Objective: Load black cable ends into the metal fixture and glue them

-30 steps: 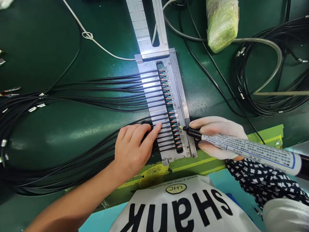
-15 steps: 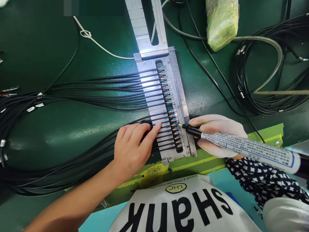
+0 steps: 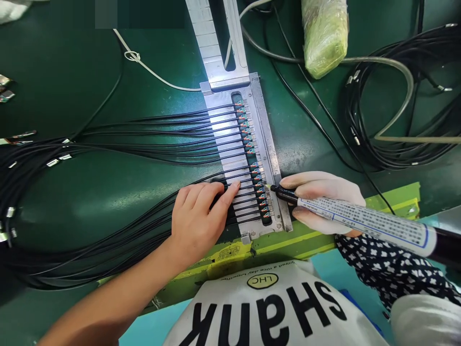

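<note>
My bare left hand (image 3: pixel 201 216) lies over black cables (image 3: pixel 151 218) at the lower left of a metal fixture (image 3: pixel 257 139). Its fingers are curled over them, and the thumb tip presses on a cable in a slot. Between thumb, fingers and palm, my white-gloved right hand (image 3: pixel 324 197) grips a thick pen (image 3: pixel 367 223) with a printed white label and black collar. The pen's thin yellowish tip touches or hovers just by the row of small metal connectors (image 3: pixel 262 190); I cannot tell which. Coloured wires show at the stripped cable ends over the fixture's long opening.
The fixture's hinged metal lid (image 3: pixel 219 43) stands raised at the far end. Coiled black cable (image 3: pixel 360 129) lies at right, with a film-wrapped greenish bundle (image 3: pixel 326 43) behind. More looped cables (image 3: pixel 21 187) are at left. Yellow-green tape (image 3: pixel 309 242) runs along the table's front edge.
The view has shifted slightly. Both hands keep nearly the same place on the fixture, and the pen tip remains near the same connectors.
</note>
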The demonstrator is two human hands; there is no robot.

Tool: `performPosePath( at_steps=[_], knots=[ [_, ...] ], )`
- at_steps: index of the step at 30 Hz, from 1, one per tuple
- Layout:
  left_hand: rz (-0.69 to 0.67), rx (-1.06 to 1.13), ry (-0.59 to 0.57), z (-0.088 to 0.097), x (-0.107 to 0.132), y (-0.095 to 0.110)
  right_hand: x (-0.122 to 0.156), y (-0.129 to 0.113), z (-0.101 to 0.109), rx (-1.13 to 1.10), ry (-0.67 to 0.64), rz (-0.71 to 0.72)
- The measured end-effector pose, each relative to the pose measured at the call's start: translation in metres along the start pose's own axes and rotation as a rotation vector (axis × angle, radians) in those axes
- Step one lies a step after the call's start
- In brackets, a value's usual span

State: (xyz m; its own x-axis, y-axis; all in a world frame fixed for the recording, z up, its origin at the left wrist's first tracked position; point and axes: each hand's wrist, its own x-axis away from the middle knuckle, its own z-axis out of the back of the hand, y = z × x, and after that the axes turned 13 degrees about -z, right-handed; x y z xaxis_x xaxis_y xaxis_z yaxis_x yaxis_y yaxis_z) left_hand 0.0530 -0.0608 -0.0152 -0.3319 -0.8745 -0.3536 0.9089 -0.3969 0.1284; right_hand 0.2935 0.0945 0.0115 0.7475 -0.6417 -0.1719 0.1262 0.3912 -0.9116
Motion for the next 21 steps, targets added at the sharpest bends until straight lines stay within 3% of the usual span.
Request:
performPosePath(
  at_steps=[21],
  knots=[
    [0.008,-0.003,-0.014,-0.0005,0.0010,0.0000,-0.0003,-0.0009,0.0008,0.034,-0.011,-0.029]
  ],
)
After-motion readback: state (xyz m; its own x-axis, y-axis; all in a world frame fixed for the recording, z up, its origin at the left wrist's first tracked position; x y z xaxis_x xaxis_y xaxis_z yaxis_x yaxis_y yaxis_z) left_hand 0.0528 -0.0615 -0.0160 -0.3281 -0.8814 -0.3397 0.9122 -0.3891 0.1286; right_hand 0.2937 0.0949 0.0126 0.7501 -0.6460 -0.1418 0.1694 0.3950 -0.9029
